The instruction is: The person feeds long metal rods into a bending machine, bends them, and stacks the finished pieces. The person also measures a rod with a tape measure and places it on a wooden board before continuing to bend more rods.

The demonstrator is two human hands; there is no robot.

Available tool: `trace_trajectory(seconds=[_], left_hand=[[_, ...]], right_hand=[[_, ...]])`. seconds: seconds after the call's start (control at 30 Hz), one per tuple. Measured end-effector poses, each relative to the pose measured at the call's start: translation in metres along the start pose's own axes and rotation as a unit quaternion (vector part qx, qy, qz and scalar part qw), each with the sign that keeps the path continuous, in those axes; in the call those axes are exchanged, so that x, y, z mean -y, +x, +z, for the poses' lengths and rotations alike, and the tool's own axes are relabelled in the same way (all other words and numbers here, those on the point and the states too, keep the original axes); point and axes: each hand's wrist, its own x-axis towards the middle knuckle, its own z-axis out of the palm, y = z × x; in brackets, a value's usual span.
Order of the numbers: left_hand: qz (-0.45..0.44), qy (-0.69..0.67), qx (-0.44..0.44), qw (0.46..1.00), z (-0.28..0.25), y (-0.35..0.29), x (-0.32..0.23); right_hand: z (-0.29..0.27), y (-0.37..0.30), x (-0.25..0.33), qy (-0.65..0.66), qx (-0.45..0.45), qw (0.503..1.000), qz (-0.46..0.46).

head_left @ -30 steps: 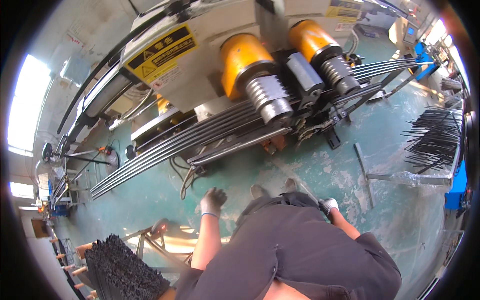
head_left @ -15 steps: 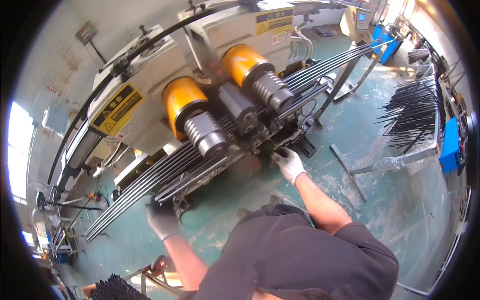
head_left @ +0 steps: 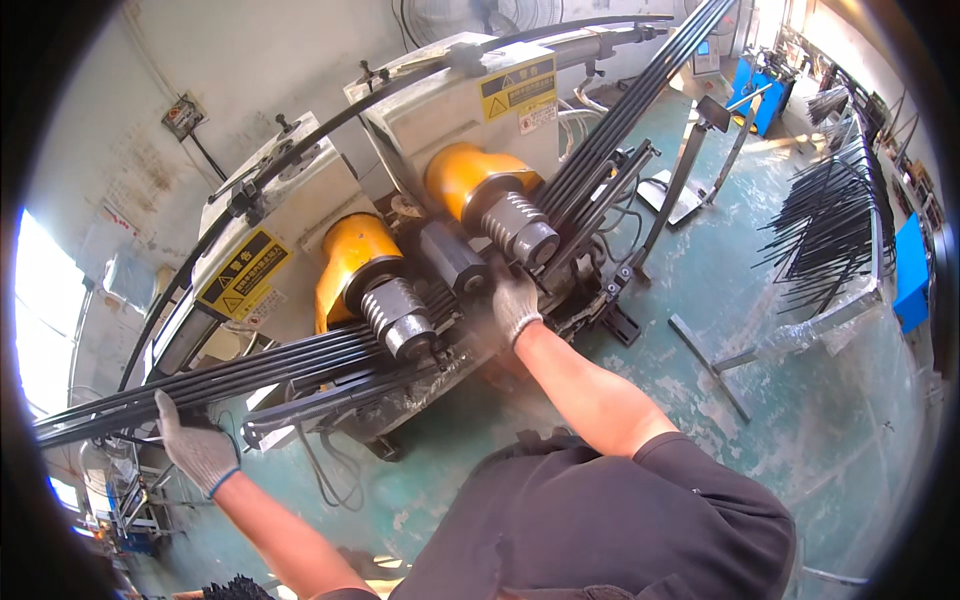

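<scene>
A second ago both gloved hands hang low near the person's body. Now the left hand (head_left: 197, 452) reaches far out onto the long black metal rods (head_left: 250, 372), and the right hand (head_left: 515, 305) presses between the two ribbed steel rollers (head_left: 400, 318).

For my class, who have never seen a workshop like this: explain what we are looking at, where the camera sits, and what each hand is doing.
The camera is worn on the person's head and looks down, so the forearms enter from below and straight edges bend. Ahead stands a grey machine with two yellow housings, each ending in a ribbed metal roller. A bundle of long dark rods runs through it. The gloved left hand grips the rods' near end; the gloved right hand rests on them between the rollers. More dark rods lie on a rack to the right.
</scene>
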Motion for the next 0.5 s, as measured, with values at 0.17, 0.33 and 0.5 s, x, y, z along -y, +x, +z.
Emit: trace_trajectory(seconds=[0.17, 0.33, 0.5], left_hand=[[0.001, 0.115, 0.008, 0.993, 0.072, 0.007, -0.044], [0.101, 0.139, 0.105, 0.979, 0.134, 0.010, -0.033], [0.170, 0.281, 0.180, 0.927, 0.196, -0.013, -0.043]], right_hand=[[0.002, 0.018, 0.014, 0.096, 0.031, 0.995, 0.027], [-0.006, 0.048, -0.037, 0.002, 0.104, 0.987, -0.125], [-0.007, 0.040, -0.015, 0.116, 0.066, 0.991, 0.027]])
